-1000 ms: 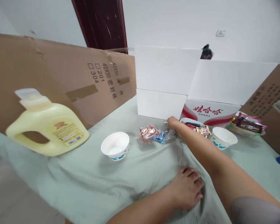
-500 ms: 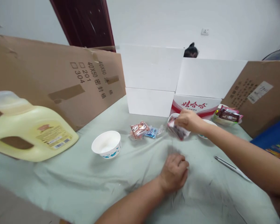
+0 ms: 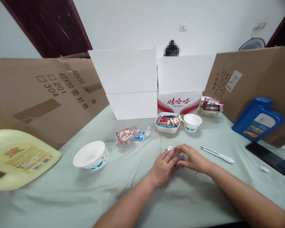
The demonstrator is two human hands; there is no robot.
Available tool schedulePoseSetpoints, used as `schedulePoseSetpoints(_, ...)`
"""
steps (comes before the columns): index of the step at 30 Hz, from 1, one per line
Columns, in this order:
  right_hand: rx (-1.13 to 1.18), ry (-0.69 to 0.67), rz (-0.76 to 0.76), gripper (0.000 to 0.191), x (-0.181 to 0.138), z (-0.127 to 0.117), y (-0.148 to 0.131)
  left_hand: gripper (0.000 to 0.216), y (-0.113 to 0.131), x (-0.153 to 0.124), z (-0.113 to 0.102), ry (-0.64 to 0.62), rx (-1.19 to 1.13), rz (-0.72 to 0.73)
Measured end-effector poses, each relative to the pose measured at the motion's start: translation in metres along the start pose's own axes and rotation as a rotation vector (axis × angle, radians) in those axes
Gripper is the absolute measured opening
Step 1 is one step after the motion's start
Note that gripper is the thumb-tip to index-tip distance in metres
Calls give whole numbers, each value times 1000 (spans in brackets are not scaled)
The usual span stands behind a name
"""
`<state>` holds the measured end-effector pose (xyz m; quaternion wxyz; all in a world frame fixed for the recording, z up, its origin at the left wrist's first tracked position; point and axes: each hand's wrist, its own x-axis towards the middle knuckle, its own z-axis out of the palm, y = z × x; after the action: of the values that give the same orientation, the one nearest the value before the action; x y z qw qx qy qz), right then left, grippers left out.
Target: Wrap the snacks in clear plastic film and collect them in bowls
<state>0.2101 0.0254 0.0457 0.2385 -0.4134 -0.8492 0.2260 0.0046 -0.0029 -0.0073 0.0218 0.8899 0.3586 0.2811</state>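
My left hand (image 3: 161,166) and my right hand (image 3: 193,158) meet in the middle of the table, both closed on a small snack packet (image 3: 178,155) with a clear, crinkled wrapper. The packet is mostly hidden between my fingers. Just beyond my hands stands a white dish of wrapped snacks (image 3: 167,122) and an empty white bowl with blue marks (image 3: 192,122). A few loose snack packets (image 3: 130,134) lie to the left of the dish.
Another empty white bowl (image 3: 91,155) sits at the left, with a yellow detergent jug (image 3: 16,160) further left. A white pen (image 3: 217,154) lies to the right. A blue bottle (image 3: 257,118), a dark flat object (image 3: 270,160) and cardboard and white boxes (image 3: 130,82) ring the cloth-covered table (image 3: 61,196).
My right hand drew back from the far snack dish with a packet and came down to the middle. My left hand rose off the cloth to meet it. The view swung right.
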Motion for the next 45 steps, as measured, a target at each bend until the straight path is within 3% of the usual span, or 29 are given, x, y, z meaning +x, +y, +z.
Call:
schedulePoseSetpoints(2, -31, -34, -2, 30, -13, -26, 6, 33, 2, 0, -2, -1, 40, 16)
schedulePoseSetpoints(4, -182, -11, 127, 30, -25, -53, 20, 34, 4, 0, -2, 7, 59, 12)
schedulePoseSetpoints(6, -435, -78, 322, 31, -34, -72, 38, 35, 5, 0, -3, -4, 70, 11)
schedulePoseSetpoints(8, -632, -214, 493, 27, -37, -81, 55, 37, 6, -1, -4, -22, 80, 14)
schedulePoseSetpoints(10, -684, -292, 550, 20, -34, -78, 63, 37, 6, -1, -4, -29, 89, 17)
schedulePoseSetpoints(12, -614, -227, 455, 21, -30, -66, 57, 38, 6, -1, -4, -26, 93, 19)
schedulePoseSetpoints(15, -399, -27, 195, 26, -24, -40, 27, 38, 6, -2, -3, -2, 85, 24)
schedulePoseSetpoints(18, -327, -52, 6, 30, -24, -16, -5, 35, 4, -4, -3, 92, 24, -1)
schedulePoseSetpoints(20, -382, -162, -6, 29, -26, -14, -13, 35, 3, -5, -4, 174, -48, -47)
schedulePoseSetpoints(23, -406, -270, 54, 28, -32, -35, 0, 43, 0, -4, -8, 190, -128, -122)
schedulePoseSetpoints(26, -513, -286, 278, 28, -38, -68, 29, 42, -8, -2, -15, 138, -184, -279)
schedulePoseSetpoints(29, -704, -255, 508, 26, -39, -82, 48, 34, -26, 1, -26, 272, -246, -520)
schedulePoseSetpoints(31, -724, -133, 472, 26, -36, -78, 49, 31, -39, 1, -36, 414, -288, -638)
schedulePoseSetpoints(33, -608, 12, 325, 30, -32, -69, 42, 29, -49, 0, -47, 532, -313, -694)
schedulePoseSetpoints(35, -419, 55, 144, 34, -29, -59, 29, 25, -49, 0, -57, 604, -286, -672)
schedulePoseSetpoints(36, -331, 30, 56, 38, -28, -55, 21, 24, -46, 0, -61, 592, -256, -612)
schedulePoseSetpoints(38, -240, -63, -77, 47, -27, -49, 7, 27, -34, 0, -66, 439, -178, -399)
schedulePoseSetpoints(39, -243, -115, -111, 45, -28, -46, 0, 30, -26, 1, -67, 315, -134, -274)
schedulePoseSetpoints(41, -299, -222, -130, 21, -32, -41, -11, 30, -10, 2, -70, 53, -56, -69)
schedulePoseSetpoints(42, -321, -284, -124, 13, -35, -38, -15, 25, -1, 1, -72, -68, -32, -7)
schedulePoseSetpoints(45, -284, -483, -137, 24, -46, -32, -27, 16, 22, -4, -79, -380, -33, 52)
